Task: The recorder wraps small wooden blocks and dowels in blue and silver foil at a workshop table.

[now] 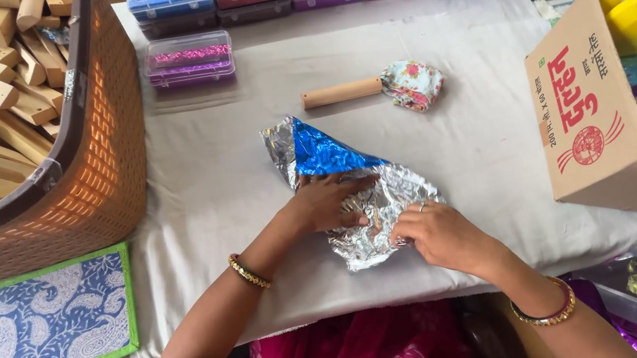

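Note:
A crinkled sheet of foil, silver on one side and blue on the folded-over part, lies on the white cloth-covered table. My left hand presses flat on the foil's middle, fingers pointing right. At the foil's lower right edge, my right hand pinches the silver foil with its fingertips. A wooden-handled tool with a flowered cloth pad rests beyond the foil, untouched.
A brown woven basket full of wooden blocks stands at the left. A blue paisley mat lies at front left. Clear boxes of glittery material line the far edge. A cardboard box with foil stands at the right.

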